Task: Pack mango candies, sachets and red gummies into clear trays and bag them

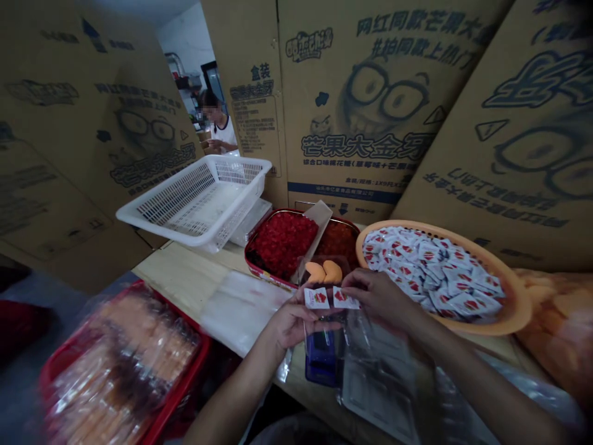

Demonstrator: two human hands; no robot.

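My left hand [288, 320] grips a clear plastic tray, its fingers wrapped around the near end. Two orange curved pieces [324, 272] lie at the tray's far end. Nearer to me, a small white sachet with red print [317, 298] rests over the tray by my left fingers. Pinched in my right hand [373, 293] is a second white sachet [344, 298], beside the first one. Below my hands stands a dark blue object [320, 358], partly covered. To its right are clear moulded plastic trays [377, 383].
An orange basket [519, 309] full of sachets is at right. Behind my hands sits a red-rimmed tub [252, 262] of red bits with a divider. A white basket [194, 238] and a red crate [204, 352] of bagged orange pieces are left. Cardboard boxes [259, 37] stand behind; another person [223, 133] is beyond.
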